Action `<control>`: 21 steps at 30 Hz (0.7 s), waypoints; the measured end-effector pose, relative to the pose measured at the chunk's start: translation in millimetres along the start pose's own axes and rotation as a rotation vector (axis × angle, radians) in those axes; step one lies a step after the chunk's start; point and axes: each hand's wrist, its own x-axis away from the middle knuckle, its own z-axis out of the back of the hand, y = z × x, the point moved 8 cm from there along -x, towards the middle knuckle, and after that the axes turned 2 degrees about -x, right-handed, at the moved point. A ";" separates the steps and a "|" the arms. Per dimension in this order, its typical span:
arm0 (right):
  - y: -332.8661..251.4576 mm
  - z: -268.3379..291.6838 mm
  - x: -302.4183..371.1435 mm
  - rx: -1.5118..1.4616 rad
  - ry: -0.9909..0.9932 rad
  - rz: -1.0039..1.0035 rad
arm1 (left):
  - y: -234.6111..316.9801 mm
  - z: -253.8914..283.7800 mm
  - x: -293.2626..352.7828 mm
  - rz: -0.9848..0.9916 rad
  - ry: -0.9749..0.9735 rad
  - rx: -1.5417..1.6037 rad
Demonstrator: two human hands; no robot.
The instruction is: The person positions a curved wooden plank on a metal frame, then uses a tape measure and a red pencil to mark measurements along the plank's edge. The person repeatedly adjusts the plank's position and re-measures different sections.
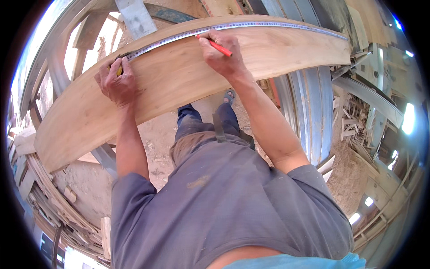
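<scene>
Red pencil (222, 49), perhaps, in right hand (225, 59)

Red pencil (221, 49), white tape (242, 24) seemingly flat along wooden board (174, 69)

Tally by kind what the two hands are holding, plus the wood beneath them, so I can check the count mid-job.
Tape measure: 1, its yellow case in the left hand's fingers
Red writing tool: 1, in the right hand's fingers
Curved wooden board: 1
Total: 3
</scene>
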 end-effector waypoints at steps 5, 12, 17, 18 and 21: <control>2.9 0.3 15.4 0.000 -0.099 -0.104 | -3.6 -1.4 1.2 0.047 -0.021 0.014; 5.5 0.1 0.3 0.026 -0.007 0.052 | -4.0 -4.6 -0.2 0.038 -0.018 0.031; 7.9 -8.2 7.8 0.026 -0.048 -0.018 | -6.0 -0.5 -0.4 -0.003 0.015 0.055; 6.5 -4.7 7.7 0.075 -0.021 0.003 | -4.9 1.1 -0.2 -0.012 0.024 0.051; 0.1 -5.7 7.8 0.159 -0.011 0.143 | -5.3 1.9 10.4 0.054 0.061 0.196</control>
